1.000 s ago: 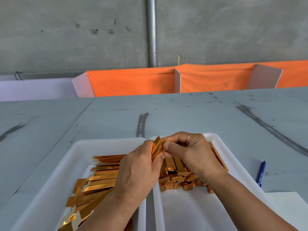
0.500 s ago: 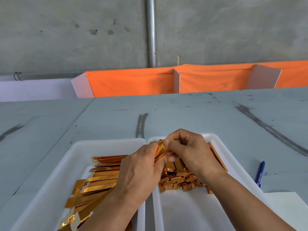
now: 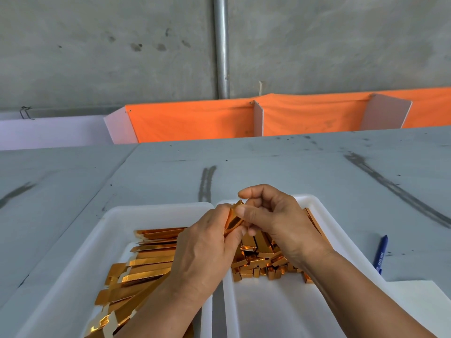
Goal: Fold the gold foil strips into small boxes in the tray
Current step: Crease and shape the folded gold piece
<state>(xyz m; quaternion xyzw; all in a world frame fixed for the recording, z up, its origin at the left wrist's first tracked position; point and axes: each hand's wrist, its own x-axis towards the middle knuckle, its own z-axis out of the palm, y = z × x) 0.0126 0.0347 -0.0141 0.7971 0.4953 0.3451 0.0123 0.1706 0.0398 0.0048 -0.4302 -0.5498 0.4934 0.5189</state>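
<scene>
- Grey desk (image 3: 280,167), orange cloth (image 3: 195,123) behind.
- Blue pen (image 3: 380,254) lower right, near white tray (image 3: 328,217).
- Gold strip (image 3: 233,219) pinched by left grip (image 3: 207,242) and right grip (image 3: 275,220), partly hiding folded boxes (image 3: 258,261).

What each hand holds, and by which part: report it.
Both hold one partly folded gold foil strip: the left hand grips its lower end, and the right hand pinches its upper part.

**Fingers cover the fold**

The left hand (image 3: 205,250) and right hand (image 3: 275,220) pinch a foil strip (image 3: 233,219). Their fingers cover most of it, so its fold cannot be told. The left forearm (image 3: 156,313) hides part of the flat strips (image 3: 148,267), the right hand part of the small boxes (image 3: 258,264). The left tray (image 3: 73,276) and right tray (image 3: 310,198) run off the bottom edge. Print on the pen (image 3: 381,252) is too small to read.
</scene>
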